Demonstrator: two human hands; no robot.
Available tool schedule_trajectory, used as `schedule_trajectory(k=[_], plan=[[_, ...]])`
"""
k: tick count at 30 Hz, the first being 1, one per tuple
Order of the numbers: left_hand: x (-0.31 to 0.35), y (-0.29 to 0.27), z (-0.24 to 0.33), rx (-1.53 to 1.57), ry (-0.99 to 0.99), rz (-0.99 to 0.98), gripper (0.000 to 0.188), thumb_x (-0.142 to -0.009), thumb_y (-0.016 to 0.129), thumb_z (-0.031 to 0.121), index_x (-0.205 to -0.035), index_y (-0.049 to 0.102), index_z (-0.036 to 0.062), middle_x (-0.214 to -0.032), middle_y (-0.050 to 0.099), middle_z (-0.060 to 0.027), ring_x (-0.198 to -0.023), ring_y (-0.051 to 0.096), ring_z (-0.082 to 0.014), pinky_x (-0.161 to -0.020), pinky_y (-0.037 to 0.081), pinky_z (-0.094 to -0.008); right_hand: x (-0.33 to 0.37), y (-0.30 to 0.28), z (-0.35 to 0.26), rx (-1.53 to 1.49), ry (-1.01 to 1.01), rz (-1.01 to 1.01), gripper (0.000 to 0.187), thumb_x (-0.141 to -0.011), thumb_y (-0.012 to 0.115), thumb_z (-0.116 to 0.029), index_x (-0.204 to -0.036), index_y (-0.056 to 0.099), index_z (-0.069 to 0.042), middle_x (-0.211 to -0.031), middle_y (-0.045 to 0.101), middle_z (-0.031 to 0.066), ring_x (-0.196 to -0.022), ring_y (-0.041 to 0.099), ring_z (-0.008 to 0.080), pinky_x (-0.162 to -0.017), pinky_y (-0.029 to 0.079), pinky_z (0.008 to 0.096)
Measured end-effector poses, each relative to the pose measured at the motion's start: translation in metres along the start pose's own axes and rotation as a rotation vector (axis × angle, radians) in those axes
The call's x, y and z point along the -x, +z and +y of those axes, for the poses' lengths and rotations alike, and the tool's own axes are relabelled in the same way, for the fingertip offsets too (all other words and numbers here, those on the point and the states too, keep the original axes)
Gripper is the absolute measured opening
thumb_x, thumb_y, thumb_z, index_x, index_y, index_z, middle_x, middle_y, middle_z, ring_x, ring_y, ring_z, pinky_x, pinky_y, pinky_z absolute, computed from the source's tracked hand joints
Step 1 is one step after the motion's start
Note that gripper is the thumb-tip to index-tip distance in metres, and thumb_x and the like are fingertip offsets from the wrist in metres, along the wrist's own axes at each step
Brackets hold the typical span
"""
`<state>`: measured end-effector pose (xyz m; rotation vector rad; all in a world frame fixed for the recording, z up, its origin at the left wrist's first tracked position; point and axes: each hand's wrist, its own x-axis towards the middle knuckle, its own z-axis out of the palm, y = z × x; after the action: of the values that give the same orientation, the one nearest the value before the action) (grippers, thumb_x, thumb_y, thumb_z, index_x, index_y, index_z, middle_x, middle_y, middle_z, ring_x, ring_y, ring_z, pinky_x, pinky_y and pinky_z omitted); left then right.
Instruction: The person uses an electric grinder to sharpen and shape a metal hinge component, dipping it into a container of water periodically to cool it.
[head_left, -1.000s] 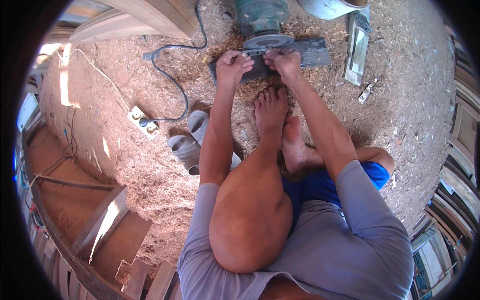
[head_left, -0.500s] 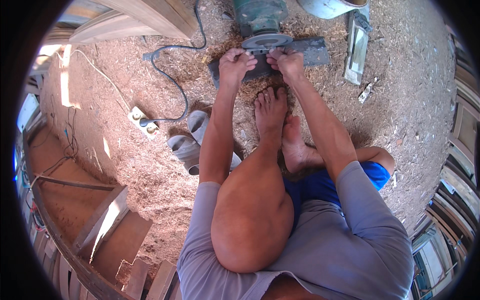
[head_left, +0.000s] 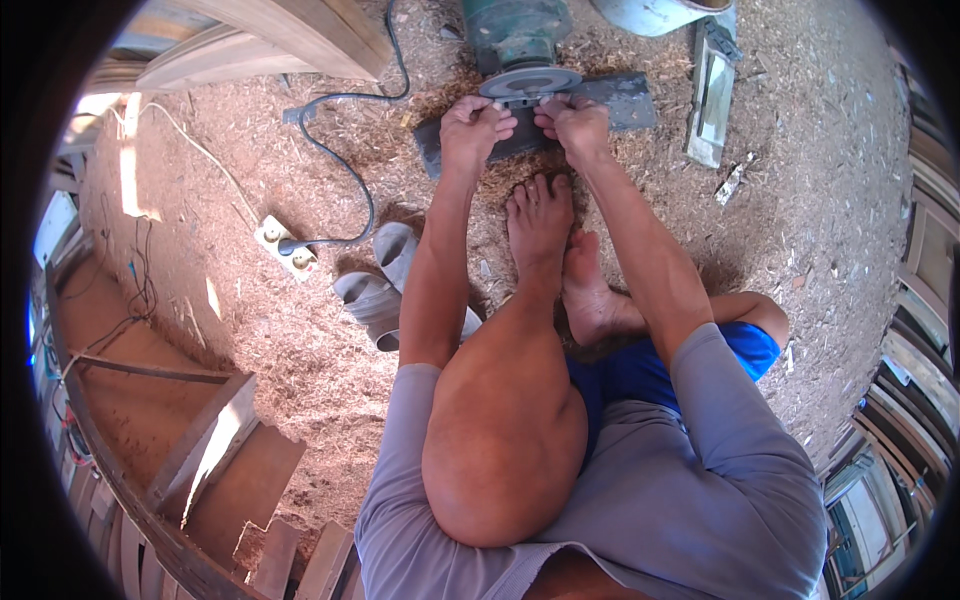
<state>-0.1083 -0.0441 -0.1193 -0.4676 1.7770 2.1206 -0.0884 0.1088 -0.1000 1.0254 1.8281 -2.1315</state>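
Apparently, a small narrow strip (head_left: 520, 103) is held by both hands: its left end is pinched between the thumb and fingers of the left hand (head_left: 478, 128), its right end between those of the right hand (head_left: 577, 126). The strip is positioned just before the grey disc (head_left: 530, 80), above the far edge of the dark board (head_left: 622, 102); whether the disc is touched cannot be told. The disc is mounted on a green machine (head_left: 515, 35). The board is laid on the shavings-strewn ground (head_left: 300, 370). Well beyond its left end, a dark cable (head_left: 350, 163) is plugged into a pale power strip (head_left: 268, 234).
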Motion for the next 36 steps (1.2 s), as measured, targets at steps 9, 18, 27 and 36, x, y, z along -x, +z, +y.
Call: schedule_trajectory(k=[9,18,27,36], plan=[[0.005,-0.008,0.003,0.056,-0.004,0.025,0.015,-0.091,0.056,0.003,-0.101,0.052,-0.0079,-0.09,0.065,-0.021,-0.075,0.069,-0.025,-0.062,0.059,-0.0305,0.0,0.009,0.005,0.051,-0.067,0.005,0.016,-0.085,0.065,-0.008,-0.096,0.063,0.004,-0.083,0.07,0.0113,-0.064,0.065,0.0124,-0.053,0.048,0.022],[0.038,-0.023,0.003,0.145,0.018,0.008,0.011,-0.091,0.057,0.003,-0.099,0.054,-0.0041,-0.089,0.064,-0.0178,-0.077,0.068,-0.024,-0.066,0.059,-0.0312,0.048,-0.025,-0.004,-0.244,0.159,-0.402,0.014,-0.093,0.056,-0.007,-0.1,0.062,0.003,-0.09,0.069,0.0131,-0.072,0.066,0.0147,-0.063,0.054,0.0235],[0.075,0.013,0.013,0.473,-0.002,-0.412,0.02,-0.093,0.054,0.004,-0.113,0.054,0.0004,-0.101,0.063,-0.0154,-0.088,0.065,-0.0234,-0.08,0.055,-0.0359,0.108,-0.063,-0.006,-0.396,0.266,-0.501,0.011,-0.088,0.066,-0.012,-0.097,0.063,-0.007,-0.086,0.067,0.0034,-0.068,0.065,0.0093,-0.063,0.055,0.0209],[0.079,0.034,0.016,0.403,-0.009,-0.444,0.018,-0.094,0.052,0.006,-0.11,0.057,-0.0002,-0.096,0.065,-0.0132,-0.088,0.064,-0.019,-0.079,0.054,-0.0331,0.123,-0.073,-0.021,-0.452,0.245,-0.553,0.014,-0.087,0.066,-0.011,-0.101,0.063,-0.006,-0.088,0.066,0.0009,-0.073,0.064,0.0078,-0.063,0.054,0.0203]])
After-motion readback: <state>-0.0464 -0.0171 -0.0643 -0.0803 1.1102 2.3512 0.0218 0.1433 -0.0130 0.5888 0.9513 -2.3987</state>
